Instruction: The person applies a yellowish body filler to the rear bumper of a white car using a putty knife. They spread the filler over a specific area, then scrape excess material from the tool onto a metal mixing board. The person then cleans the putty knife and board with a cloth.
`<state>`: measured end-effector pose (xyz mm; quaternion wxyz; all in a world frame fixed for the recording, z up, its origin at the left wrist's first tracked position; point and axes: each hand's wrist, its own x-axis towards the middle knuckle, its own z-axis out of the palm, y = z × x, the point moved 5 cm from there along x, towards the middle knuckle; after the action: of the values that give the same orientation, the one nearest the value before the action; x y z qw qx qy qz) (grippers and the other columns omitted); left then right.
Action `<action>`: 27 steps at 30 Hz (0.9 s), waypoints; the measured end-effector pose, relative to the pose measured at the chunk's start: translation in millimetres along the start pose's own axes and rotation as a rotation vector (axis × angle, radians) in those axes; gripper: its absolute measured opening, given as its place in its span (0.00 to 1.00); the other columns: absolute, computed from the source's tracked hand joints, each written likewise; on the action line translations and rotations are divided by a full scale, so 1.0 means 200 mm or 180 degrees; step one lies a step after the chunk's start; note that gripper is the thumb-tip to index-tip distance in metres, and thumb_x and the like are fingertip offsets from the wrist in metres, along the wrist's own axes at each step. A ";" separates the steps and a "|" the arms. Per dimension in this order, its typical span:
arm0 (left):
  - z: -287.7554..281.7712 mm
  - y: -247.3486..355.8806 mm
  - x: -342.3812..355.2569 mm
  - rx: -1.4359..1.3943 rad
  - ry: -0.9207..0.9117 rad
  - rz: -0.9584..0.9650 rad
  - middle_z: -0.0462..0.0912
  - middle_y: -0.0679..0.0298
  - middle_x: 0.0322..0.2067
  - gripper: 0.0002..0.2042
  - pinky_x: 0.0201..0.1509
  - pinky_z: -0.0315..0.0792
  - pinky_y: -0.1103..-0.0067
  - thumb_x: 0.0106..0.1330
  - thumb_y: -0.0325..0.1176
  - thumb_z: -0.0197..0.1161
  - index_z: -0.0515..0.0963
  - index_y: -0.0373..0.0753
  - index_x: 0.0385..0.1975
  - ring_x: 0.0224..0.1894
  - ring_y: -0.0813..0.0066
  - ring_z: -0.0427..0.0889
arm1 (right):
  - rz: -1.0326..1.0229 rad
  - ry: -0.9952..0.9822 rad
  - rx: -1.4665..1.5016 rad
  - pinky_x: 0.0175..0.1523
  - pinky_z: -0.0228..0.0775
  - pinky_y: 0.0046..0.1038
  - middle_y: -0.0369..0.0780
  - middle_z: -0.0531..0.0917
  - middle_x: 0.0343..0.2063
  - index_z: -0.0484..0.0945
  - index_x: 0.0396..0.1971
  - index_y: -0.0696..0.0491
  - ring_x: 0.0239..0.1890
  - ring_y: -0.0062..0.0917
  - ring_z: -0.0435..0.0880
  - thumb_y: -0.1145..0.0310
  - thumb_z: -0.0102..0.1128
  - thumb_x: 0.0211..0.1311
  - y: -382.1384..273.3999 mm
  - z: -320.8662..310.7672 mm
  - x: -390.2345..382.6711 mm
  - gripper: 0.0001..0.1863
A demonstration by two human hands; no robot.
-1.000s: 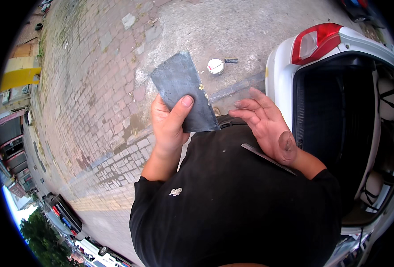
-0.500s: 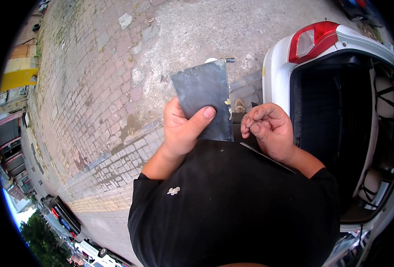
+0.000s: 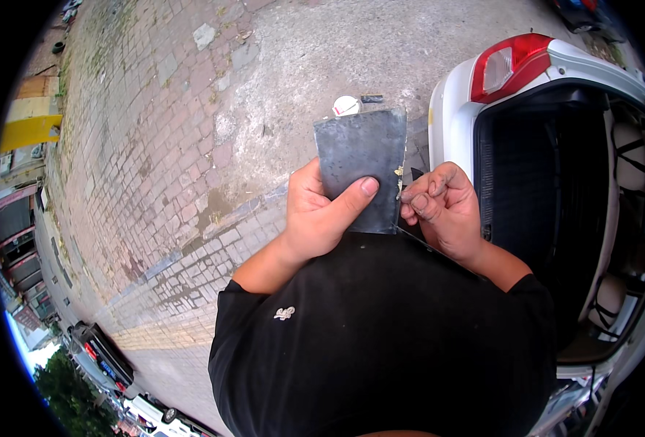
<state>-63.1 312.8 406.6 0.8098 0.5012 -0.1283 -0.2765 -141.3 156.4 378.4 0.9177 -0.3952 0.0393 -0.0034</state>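
Observation:
A dark grey, flat rectangular plate [image 3: 362,146] is clasped in my left hand [image 3: 319,215], the thumb pressed on its face and the other fingers behind it. Pale yellowish residue [image 3: 399,173] clings to the plate's right edge. My right hand [image 3: 452,211] is curled close against that edge, fingertips bent together and smudged with dirt. Below its palm runs a thin strip [image 3: 439,252], seen edge-on and apparently held in this hand. The fingers' grip on it is partly hidden. Its left end lies near the plate's lower right corner.
To the right stands a white car [image 3: 447,109] with a red tail light [image 3: 508,67] and an open cargo space [image 3: 541,218]. Beyond the plate, a white round object [image 3: 346,106] and a short dark piece [image 3: 372,98] lie on the concrete. Brick paving [image 3: 169,146] stretches left.
My left hand has brought the plate rightward and turned it slightly more upright. The right fingers, earlier apart from it, are now at its right edge. More of the white round object shows.

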 end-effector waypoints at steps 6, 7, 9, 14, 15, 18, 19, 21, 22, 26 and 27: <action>0.01 -0.02 0.00 -0.0029 0.0066 -0.0067 0.83 0.59 0.40 0.10 0.46 0.76 0.79 0.68 0.22 0.59 0.73 0.28 0.47 0.40 0.79 0.81 | -0.0027 -0.0030 0.0005 0.41 0.76 0.23 0.44 0.84 0.37 0.66 0.35 0.50 0.36 0.23 0.83 0.82 0.56 0.65 0.00 0.00 0.00 0.11; 0.01 -0.02 0.00 -0.0029 0.0069 -0.0106 0.83 0.59 0.40 0.10 0.45 0.76 0.79 0.68 0.22 0.59 0.73 0.28 0.46 0.40 0.79 0.81 | 0.0000 -0.0010 0.0036 0.41 0.76 0.23 0.44 0.84 0.37 0.66 0.35 0.50 0.36 0.23 0.83 0.82 0.56 0.65 0.01 0.00 0.00 0.11; 0.02 -0.01 0.00 0.0006 0.0062 -0.0125 0.83 0.60 0.40 0.10 0.45 0.76 0.79 0.68 0.22 0.59 0.73 0.28 0.46 0.40 0.79 0.81 | 0.0026 0.0011 0.0061 0.41 0.76 0.23 0.44 0.84 0.36 0.66 0.35 0.50 0.36 0.23 0.83 0.82 0.56 0.65 0.01 0.00 0.00 0.11; 0.04 -0.01 0.00 0.0053 0.0004 -0.0097 0.83 0.59 0.39 0.09 0.44 0.77 0.79 0.68 0.21 0.58 0.73 0.27 0.46 0.39 0.79 0.81 | 0.0033 0.0045 0.0083 0.40 0.77 0.23 0.42 0.83 0.34 0.66 0.35 0.50 0.35 0.23 0.83 0.82 0.57 0.65 0.01 0.00 0.00 0.11; 0.04 -0.01 0.01 0.0052 -0.0010 -0.0124 0.83 0.59 0.39 0.10 0.44 0.77 0.79 0.68 0.21 0.58 0.73 0.27 0.46 0.39 0.79 0.81 | 0.0060 0.0062 0.0079 0.40 0.77 0.23 0.42 0.82 0.34 0.66 0.35 0.50 0.35 0.22 0.83 0.82 0.57 0.65 0.01 0.00 0.00 0.11; 0.05 0.01 0.01 0.0027 -0.0056 -0.0178 0.83 0.59 0.40 0.10 0.44 0.77 0.79 0.68 0.20 0.58 0.73 0.27 0.47 0.39 0.79 0.81 | 0.0127 0.0090 0.0082 0.40 0.77 0.23 0.42 0.82 0.33 0.66 0.35 0.50 0.35 0.22 0.83 0.81 0.57 0.65 0.01 0.00 0.01 0.11; 0.05 0.01 0.01 0.0002 -0.0076 -0.0177 0.83 0.59 0.40 0.10 0.43 0.77 0.79 0.68 0.20 0.58 0.73 0.27 0.47 0.39 0.79 0.82 | 0.0140 0.0084 0.0093 0.39 0.77 0.23 0.42 0.82 0.33 0.66 0.35 0.50 0.34 0.22 0.83 0.81 0.57 0.66 0.01 0.00 0.01 0.11; 0.05 0.01 0.01 0.0028 -0.0085 -0.0113 0.83 0.59 0.39 0.10 0.43 0.77 0.79 0.68 0.20 0.58 0.73 0.27 0.47 0.38 0.79 0.82 | 0.0188 0.0084 0.0156 0.39 0.76 0.23 0.41 0.81 0.32 0.66 0.35 0.50 0.34 0.22 0.82 0.80 0.57 0.66 0.01 0.00 0.01 0.10; 0.05 0.01 0.01 0.0079 -0.0074 -0.0051 0.83 0.60 0.39 0.10 0.43 0.77 0.80 0.67 0.20 0.58 0.73 0.27 0.47 0.38 0.79 0.82 | 0.0223 0.0090 0.0209 0.39 0.76 0.23 0.41 0.81 0.32 0.66 0.35 0.50 0.34 0.22 0.82 0.80 0.57 0.66 0.01 0.00 0.01 0.10; 0.03 0.01 0.01 0.0510 -0.0190 0.0168 0.84 0.60 0.38 0.09 0.42 0.77 0.80 0.67 0.21 0.59 0.75 0.27 0.45 0.38 0.80 0.82 | 0.0253 0.0065 0.0306 0.38 0.76 0.23 0.41 0.81 0.32 0.66 0.35 0.49 0.33 0.22 0.82 0.79 0.57 0.66 0.02 0.00 0.01 0.10; 0.04 0.01 0.01 0.0563 -0.0251 0.0168 0.84 0.61 0.38 0.09 0.43 0.77 0.81 0.67 0.21 0.59 0.75 0.28 0.45 0.38 0.80 0.82 | 0.0316 0.0059 0.0359 0.37 0.75 0.23 0.41 0.81 0.32 0.66 0.35 0.49 0.33 0.22 0.82 0.79 0.57 0.66 0.02 0.00 0.01 0.10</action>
<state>-63.9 306.8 412.1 0.7638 0.5559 -0.1972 -0.2621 -138.9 159.4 375.7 0.9372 -0.3404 0.0671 0.0362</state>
